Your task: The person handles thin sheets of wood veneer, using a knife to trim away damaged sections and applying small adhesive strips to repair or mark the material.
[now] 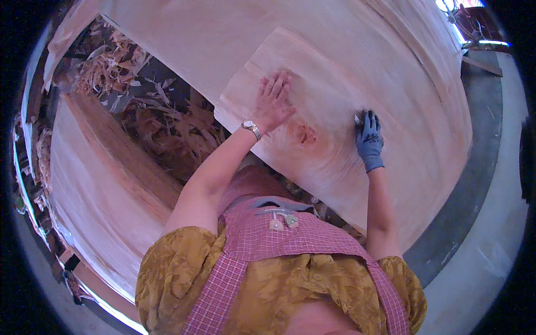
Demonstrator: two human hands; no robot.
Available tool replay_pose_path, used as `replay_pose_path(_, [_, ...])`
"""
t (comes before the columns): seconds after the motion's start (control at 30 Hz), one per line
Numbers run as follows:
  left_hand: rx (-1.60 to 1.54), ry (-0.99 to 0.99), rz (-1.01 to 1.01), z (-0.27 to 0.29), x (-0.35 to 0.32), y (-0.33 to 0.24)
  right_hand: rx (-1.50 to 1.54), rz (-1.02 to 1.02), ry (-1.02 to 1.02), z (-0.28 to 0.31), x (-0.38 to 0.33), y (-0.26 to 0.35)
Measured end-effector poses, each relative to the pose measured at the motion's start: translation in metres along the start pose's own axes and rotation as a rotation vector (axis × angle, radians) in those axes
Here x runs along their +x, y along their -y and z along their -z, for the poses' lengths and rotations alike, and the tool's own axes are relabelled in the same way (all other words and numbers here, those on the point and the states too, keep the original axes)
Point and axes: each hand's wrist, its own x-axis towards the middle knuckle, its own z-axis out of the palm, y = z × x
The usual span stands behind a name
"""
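Note:
My bare left hand (pixel 273 100), with a watch (pixel 251 128) on its wrist, lies flat with fingers stretched out on a smaller piece of pale wood veneer (pixel 257 70). This piece rests on a large veneer sheet (pixel 178 33). Right of that hand, a reddish-brown knot (pixel 303 134) shows in the wood, ringed by wavy grain. My right hand (pixel 369 142), in a blue-grey glove with dark fingertips, is closed at the veneer surface to the right of the knot. A small, partly shiny thing shows at its fingers, too hidden to name.
Torn veneer scraps (pixel 173 125) lie in the gap at the left. Beyond it stands another pale stack of veneer (pixel 106 190) with a rough brown edge. Grey floor (pixel 474 223) runs along the right. A dark object with wires (pixel 480 25) is at the far right.

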Motion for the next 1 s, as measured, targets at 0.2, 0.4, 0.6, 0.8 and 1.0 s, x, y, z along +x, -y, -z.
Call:
replay_pose_path(0.2, [0.034,-0.004,0.074,0.0,0.012,0.017,-0.025,-0.011,0.07,-0.003,0.011,0.002])
replay_pose_path(0.4, [0.104,-0.075,0.118,0.018,0.01,0.042,0.024,-0.067,-0.01,0.001,0.014,0.015])
replay_pose_path(0.6, [0.141,-0.192,0.196,0.022,0.01,0.068,0.847,-0.133,0.079,0.033,0.044,0.095])
replay_pose_path(0.8, [0.289,-0.222,0.307,0.027,0.007,0.069,0.639,0.19,0.268,0.024,0.083,0.199])
replay_pose_path(1.0, [0.293,-0.223,0.275,0.027,0.012,0.069,0.034,0.33,0.228,0.016,0.104,0.275])
